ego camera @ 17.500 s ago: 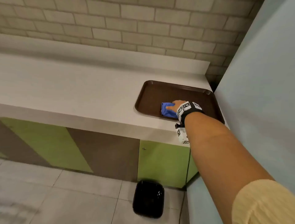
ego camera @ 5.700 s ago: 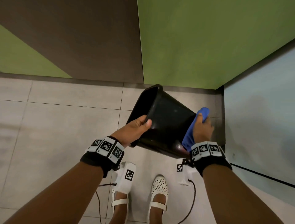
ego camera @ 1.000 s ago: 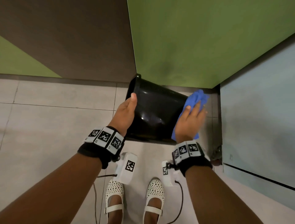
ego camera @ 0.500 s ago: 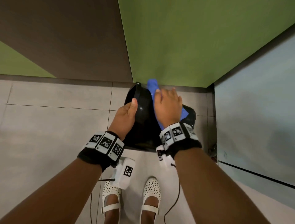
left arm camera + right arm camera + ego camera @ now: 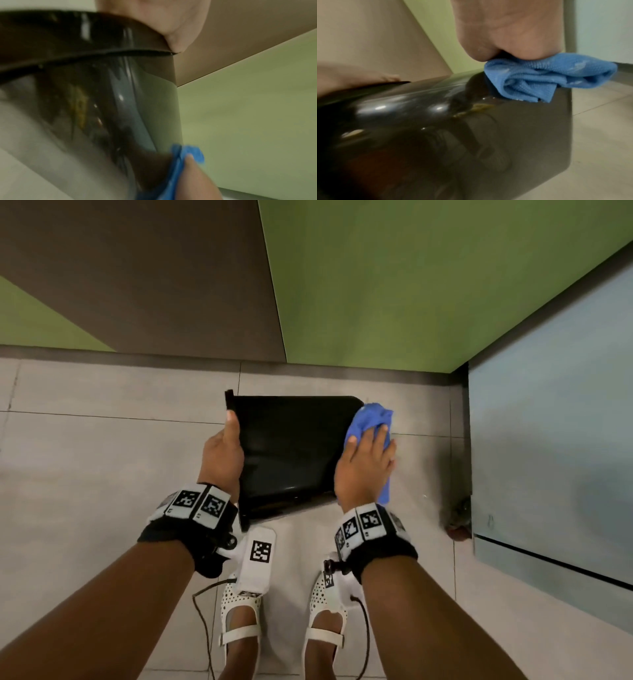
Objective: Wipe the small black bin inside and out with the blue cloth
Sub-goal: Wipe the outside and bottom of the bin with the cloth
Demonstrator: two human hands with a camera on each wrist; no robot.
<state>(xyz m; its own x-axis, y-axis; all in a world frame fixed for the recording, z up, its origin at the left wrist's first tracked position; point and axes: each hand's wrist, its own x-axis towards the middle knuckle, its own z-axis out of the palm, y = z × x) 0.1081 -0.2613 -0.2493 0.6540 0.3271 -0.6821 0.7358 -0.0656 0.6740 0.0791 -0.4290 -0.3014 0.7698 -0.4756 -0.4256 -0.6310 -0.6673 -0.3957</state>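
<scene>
While my left hand [image 5: 222,455] grips the rim of the glossy black plastic bin [image 5: 291,453] held above the floor tiles, my right hand [image 5: 364,463] presses the bunched blue microfibre cloth [image 5: 371,419] against its outer base end, fingers [image 5: 383,436] flat, so I judge the outside underway and the inside unconfirmed.

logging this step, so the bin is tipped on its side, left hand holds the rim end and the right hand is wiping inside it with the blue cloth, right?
Not quite: the right hand presses the blue cloth on the outside of the bin, at its base end, not inside. The head and right wrist views show this. The rest holds: the bin is tipped on its side and the left hand holds the rim end.
</scene>
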